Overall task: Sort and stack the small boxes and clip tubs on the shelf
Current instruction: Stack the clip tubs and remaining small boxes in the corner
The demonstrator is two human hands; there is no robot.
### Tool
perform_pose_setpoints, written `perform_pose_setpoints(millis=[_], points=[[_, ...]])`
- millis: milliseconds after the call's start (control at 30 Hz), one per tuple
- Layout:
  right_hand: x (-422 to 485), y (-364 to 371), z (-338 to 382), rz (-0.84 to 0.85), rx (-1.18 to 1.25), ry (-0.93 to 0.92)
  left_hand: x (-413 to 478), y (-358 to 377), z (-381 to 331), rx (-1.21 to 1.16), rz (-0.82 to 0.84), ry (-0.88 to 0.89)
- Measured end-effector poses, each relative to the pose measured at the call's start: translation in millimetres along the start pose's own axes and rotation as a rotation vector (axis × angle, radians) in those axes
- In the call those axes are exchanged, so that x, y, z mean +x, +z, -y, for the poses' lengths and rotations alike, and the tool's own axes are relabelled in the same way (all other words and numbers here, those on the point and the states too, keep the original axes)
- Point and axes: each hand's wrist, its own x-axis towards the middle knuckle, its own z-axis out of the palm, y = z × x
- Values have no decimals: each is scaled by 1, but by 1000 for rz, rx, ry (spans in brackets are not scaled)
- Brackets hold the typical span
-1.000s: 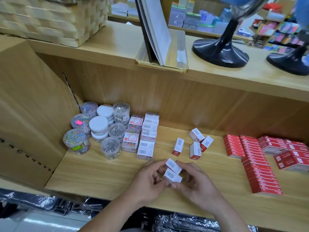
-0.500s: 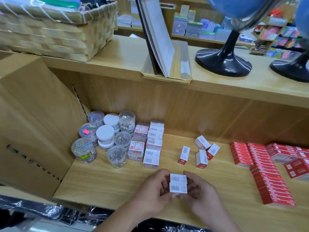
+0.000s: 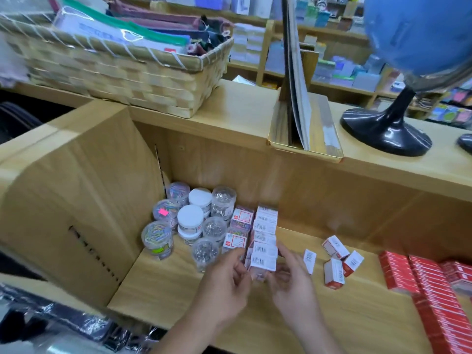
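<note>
On the wooden shelf [image 3: 163, 295] a row of small white boxes [image 3: 265, 223] with barcodes runs front to back. Beside it on the left stand clear boxes of coloured clips [image 3: 241, 221] and a cluster of round clip tubs [image 3: 190, 221]. My left hand [image 3: 224, 279] and my right hand [image 3: 291, 279] together hold small white boxes [image 3: 263, 260] at the near end of that row, fingers pinching from both sides. Several loose white and red boxes [image 3: 334, 261] lie scattered to the right.
Rows of red boxes [image 3: 429, 284] fill the shelf's right side. A side panel [image 3: 76, 200] closes the shelf on the left. On the top board stand a woven basket [image 3: 122, 72], a book holder [image 3: 304, 129] and a globe base [image 3: 385, 129].
Both hands have carried the held white boxes up and left from the shelf's front to the near end of the box row. The camera has tilted up.
</note>
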Motion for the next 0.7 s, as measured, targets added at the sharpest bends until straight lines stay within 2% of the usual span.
perform_pose_setpoints(millis=[67,233,367,500,600,700], points=[[-3,6,-5,-22,48,98,1,-1,2,58,8,34],[-7,13,-3,9,-27,84,11,-6,5,153,60,46],[-10,18,2,24,-91,81,16,-9,1,265,92,127],[-13,22,1,57,-197,71,12,-12,-6,302,75,181],[-12,18,0,115,-171,120,4,-12,-5,258,-6,94],[-14,-2,-1,57,-128,150,-7,-13,-14,241,-62,126]])
